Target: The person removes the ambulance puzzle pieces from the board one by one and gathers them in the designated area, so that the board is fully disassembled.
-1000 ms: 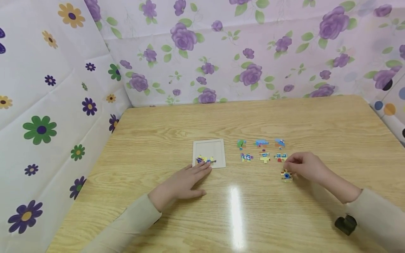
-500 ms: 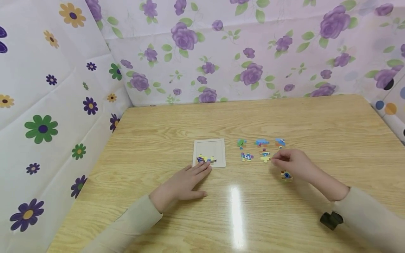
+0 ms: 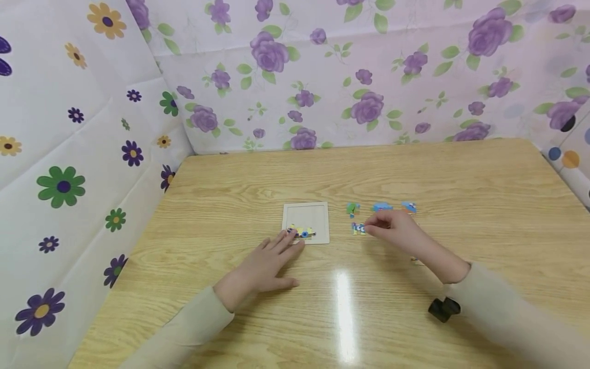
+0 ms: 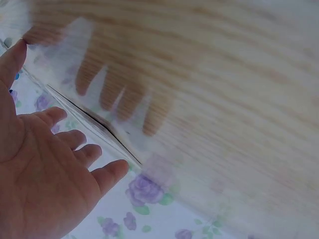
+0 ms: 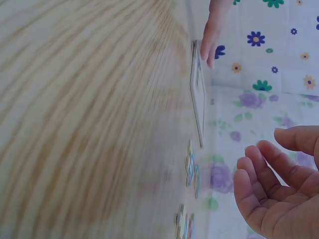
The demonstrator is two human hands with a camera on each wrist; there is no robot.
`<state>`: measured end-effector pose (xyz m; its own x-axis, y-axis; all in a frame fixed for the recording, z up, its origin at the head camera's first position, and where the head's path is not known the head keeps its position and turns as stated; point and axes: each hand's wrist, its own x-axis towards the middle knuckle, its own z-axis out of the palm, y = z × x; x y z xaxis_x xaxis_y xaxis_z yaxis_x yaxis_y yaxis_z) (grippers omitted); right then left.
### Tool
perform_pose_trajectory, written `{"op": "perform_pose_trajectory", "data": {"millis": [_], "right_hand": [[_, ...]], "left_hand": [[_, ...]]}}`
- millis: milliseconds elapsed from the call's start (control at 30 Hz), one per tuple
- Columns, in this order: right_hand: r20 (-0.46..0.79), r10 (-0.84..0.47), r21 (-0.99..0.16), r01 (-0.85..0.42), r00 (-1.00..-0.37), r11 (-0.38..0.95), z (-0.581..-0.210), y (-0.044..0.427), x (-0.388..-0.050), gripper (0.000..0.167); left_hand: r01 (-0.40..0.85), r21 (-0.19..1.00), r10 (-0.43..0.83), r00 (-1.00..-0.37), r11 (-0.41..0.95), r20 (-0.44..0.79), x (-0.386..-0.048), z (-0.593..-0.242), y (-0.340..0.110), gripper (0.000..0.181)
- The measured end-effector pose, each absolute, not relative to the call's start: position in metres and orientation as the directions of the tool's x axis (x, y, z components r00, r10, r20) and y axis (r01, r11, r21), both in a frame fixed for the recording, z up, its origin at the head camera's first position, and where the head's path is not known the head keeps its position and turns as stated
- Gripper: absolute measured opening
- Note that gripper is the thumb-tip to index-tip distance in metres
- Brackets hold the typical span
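In the head view my left hand (image 3: 260, 266) lies with spread, straight fingers, its fingertips on the lower left of a square wooden puzzle tray (image 3: 305, 215). Joined yellow-and-blue jigsaw pieces (image 3: 304, 233) sit along the tray's lower edge, partly under those fingers. Over the table to the right, my right hand (image 3: 398, 233) has its fingertips beside a jigsaw piece with cartoon eyes (image 3: 357, 229). The right wrist view shows that hand (image 5: 279, 184) with loosely bent fingers, thumb apart, and nothing between them. The left wrist view shows my left palm (image 4: 45, 174).
Behind the right hand lie a green tree jigsaw piece (image 3: 352, 208), a blue one (image 3: 381, 206) and a blue-and-orange one (image 3: 408, 206). The right forearm hides other pieces; a sliver of one (image 3: 417, 261) shows below it. Flowered cloth (image 3: 313, 77) borders the wooden table (image 3: 221, 195).
My right hand has moved left from the piece at the far right, across the lower row, to the piece with eyes. The left hand has shifted only slightly, uncovering more of the joined pieces.
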<state>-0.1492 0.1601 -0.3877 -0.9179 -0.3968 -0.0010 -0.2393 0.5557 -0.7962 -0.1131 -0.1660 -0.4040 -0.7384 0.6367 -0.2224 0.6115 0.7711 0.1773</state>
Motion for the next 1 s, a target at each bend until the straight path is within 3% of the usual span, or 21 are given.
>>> {"op": "perform_pose_trajectory", "data": {"millis": [500, 1000], "right_hand": [[-0.024, -0.419, -0.841, -0.208, -0.908, 0.500, -0.397, 0.115, -0.161, 0.021], [-0.052, -0.436, -0.848, -0.191, -0.898, 0.495, -0.402, 0.079, -0.169, 0.024]], "left_hand": [[0.506, 0.228, 0.554, -0.783, 0.832, -0.283, -0.112, -0.406, -0.174, 0.083], [0.477, 0.224, 0.526, -0.797, 0.850, -0.296, -0.114, -0.405, -0.172, 0.084]]}}
